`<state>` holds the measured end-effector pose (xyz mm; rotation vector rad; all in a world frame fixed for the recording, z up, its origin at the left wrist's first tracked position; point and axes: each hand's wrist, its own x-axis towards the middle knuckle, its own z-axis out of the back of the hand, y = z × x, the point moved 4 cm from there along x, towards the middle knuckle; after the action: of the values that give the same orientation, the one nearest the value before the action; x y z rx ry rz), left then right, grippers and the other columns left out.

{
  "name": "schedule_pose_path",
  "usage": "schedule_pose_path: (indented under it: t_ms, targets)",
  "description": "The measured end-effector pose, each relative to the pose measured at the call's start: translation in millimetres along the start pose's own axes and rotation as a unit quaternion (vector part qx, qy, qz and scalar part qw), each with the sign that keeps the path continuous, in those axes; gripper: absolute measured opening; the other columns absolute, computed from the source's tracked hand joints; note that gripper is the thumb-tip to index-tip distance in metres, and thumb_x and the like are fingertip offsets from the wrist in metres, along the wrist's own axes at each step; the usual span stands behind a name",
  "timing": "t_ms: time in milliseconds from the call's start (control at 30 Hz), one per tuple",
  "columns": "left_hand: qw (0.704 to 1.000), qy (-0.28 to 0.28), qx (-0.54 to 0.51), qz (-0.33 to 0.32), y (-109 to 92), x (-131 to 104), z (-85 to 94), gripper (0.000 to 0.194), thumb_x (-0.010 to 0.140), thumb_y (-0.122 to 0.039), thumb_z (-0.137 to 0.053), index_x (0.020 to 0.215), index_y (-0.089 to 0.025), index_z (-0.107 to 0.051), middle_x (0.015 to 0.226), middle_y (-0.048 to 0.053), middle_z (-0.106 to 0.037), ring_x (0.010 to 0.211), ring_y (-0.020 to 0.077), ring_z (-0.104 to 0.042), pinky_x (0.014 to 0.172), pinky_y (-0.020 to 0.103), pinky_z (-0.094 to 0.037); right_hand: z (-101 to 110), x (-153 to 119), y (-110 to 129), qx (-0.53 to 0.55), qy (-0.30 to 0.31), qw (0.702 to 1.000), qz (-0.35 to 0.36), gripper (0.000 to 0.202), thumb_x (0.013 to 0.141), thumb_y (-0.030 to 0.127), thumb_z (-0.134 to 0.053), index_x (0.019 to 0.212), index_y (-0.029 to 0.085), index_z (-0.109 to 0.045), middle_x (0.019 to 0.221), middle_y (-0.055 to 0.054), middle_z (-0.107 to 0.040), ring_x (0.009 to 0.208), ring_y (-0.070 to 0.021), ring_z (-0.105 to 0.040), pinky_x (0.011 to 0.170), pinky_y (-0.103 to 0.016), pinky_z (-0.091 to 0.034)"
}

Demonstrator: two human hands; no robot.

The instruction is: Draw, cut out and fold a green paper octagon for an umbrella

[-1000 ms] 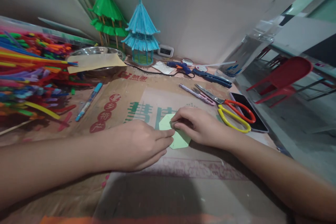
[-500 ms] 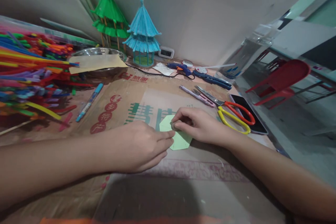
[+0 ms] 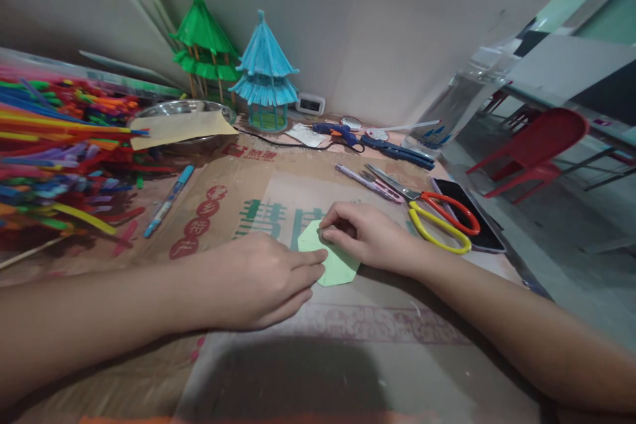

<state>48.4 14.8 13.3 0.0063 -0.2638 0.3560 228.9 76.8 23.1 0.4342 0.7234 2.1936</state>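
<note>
**Left hand (image 3: 271, 281) and right hand (image 3: 365, 235) close together on a green paper piece (image 3: 342, 270)**

The left fingers lie nearly straight, tips on the paper; the thumb is hidden, so I cannot tell whether they grip it. The right thumb and forefinger come together over the paper's far part; whether anything is pinched between them I cannot tell. The many-sided paper lies around the middle of the surface (image 3: 278, 164). Toward the right edge, scissors (image 3: 413, 196) with one red-orange and one yellow handle overlap a dark phone (image 3: 489, 235). A blue marker (image 3: 169, 201) lies to the left, near heaped colourful fuzzy stems (image 3: 64, 152) at the left edge. Along the far edge stand a green model pavilion (image 3: 201, 30), a blue model pavilion (image 3: 263, 66) and a small white clock (image 3: 311, 104), with a blue glue gun (image 3: 342, 132) nearby.
</note>
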Motion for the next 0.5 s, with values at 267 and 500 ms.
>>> schedule_pose_path:
  t_ms: [267, 500]
  targets:
    - [1.000, -0.004, -0.021, 0.005, 1.8, -2.0, -0.8, 0.030, 0.106, -0.027, -0.048, 0.127, -0.018, -0.067, 0.124, 0.013, -0.078, 0.082, 0.0214, -0.078, 0.068, 0.032, -0.058, -1.9, 4.7, -7.5, 0.028, -0.040, 0.999, -0.022, 0.006, 0.096, 0.024, -0.063, 0.092, 0.021, -0.061, 0.087, -0.004, -0.073, 0.078, -0.0174, -0.067, 0.070, -0.028, -0.048]
    - [1.000, -0.005, -0.023, 0.006, 1.8, -1.6, -0.6, 0.029, 0.105, -0.026, -0.048, 0.123, -0.017, -0.068, 0.114, 0.013, -0.080, 0.081, 0.0216, -0.077, 0.067, 0.031, -0.058, -5.3, 4.5, -5.6, -0.012, -0.029, 0.999, 0.003, 0.006, 0.094, 0.020, -0.063, 0.091, 0.021, -0.059, 0.086, -0.003, -0.072, 0.076, -0.0170, -0.064, 0.069, -0.028, -0.044]
